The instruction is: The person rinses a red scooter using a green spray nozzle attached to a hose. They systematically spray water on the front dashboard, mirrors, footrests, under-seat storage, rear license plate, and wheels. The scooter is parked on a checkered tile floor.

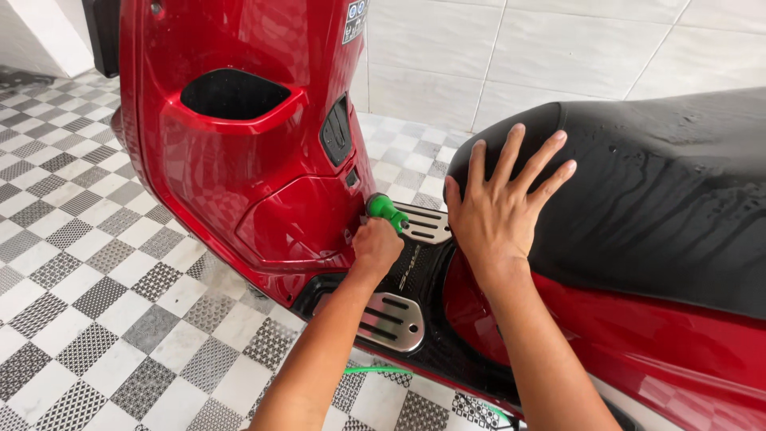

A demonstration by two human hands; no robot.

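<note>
Nearest the camera, a thin green hose [375, 369] lies on the grey-and-white checkered tile floor [96, 263], passing below the scooter's edge. Above it, the black rubber footboard [415, 275] carries two brushed-metal slotted foot plates [391, 321], one at its near edge, one at its far edge.

Left hand [375, 247]: fist, fingers curled together and clamped on the green plastic hose nozzle [384, 209]. The nozzle tip sits right at the lower corner of the glossy red plastic leg shield [255, 152], just beside the far foot plate; whether it touches the shield cannot be told.

Right hand [499, 211]: flat, palm down, fingers spread apart, resting on the front tip of the wet black vinyl seat [662, 191]. Nothing held.

Farther: open black pocket [233, 94] in the shield's upper part; a small black hook panel [337, 132] at its right edge. A small rectangular blue-and-white sticker [355, 20] sits at the shield's top right corner. White tiled wall [558, 56] behind.
</note>
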